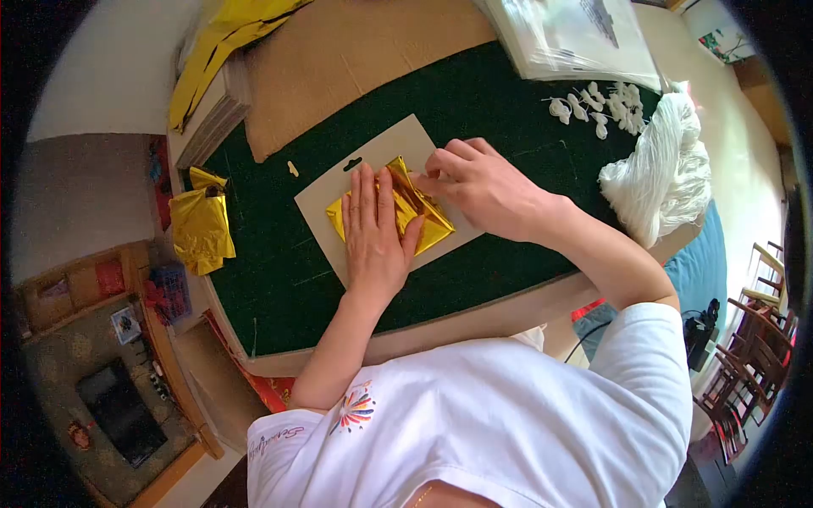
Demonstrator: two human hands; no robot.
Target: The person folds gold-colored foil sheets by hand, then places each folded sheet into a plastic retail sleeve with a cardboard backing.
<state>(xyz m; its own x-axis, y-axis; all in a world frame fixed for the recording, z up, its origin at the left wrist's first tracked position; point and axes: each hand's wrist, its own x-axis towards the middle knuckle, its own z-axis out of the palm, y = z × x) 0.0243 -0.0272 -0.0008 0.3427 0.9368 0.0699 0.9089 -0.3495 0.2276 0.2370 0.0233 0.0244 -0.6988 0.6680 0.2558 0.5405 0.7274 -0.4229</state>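
A folded sheet of gold foil paper lies on a beige card on the dark green table mat. My left hand lies flat on the left part of the foil, fingers together and stretched out, pressing it down. My right hand comes in from the right, and its fingertips pinch the raised upper edge of the foil near the fold. The part of the foil under my left palm is hidden.
A crumpled gold foil piece sits at the mat's left edge. More gold sheets and brown cardboard lie at the back. A white yarn bundle, small white pieces and a stack of clear plastic sleeves are on the right.
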